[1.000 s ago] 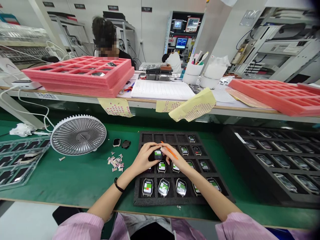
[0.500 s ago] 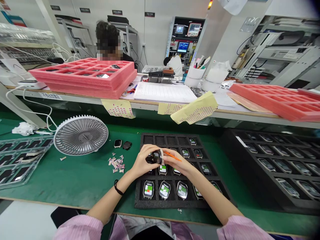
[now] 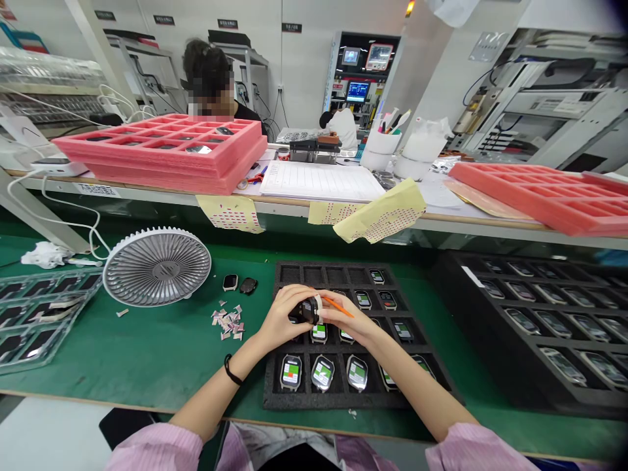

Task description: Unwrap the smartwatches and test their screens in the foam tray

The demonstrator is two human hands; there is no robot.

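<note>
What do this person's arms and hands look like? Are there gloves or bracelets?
No gloves: the left hand and right hand are bare. A thin black band with a little knot or bump circles the left wrist; the right wrist has nothing on it. Both pinkish-purple sleeves look finely ribbed and leave the forearms uncovered.

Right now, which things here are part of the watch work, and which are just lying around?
Probably in the work:
watch, between left hand and right hand
orange stick, in right hand
black foam tray below, with lit watches

Probably just there:
fan
yellow sheets
pen pot
pale scraps, maybe
</note>
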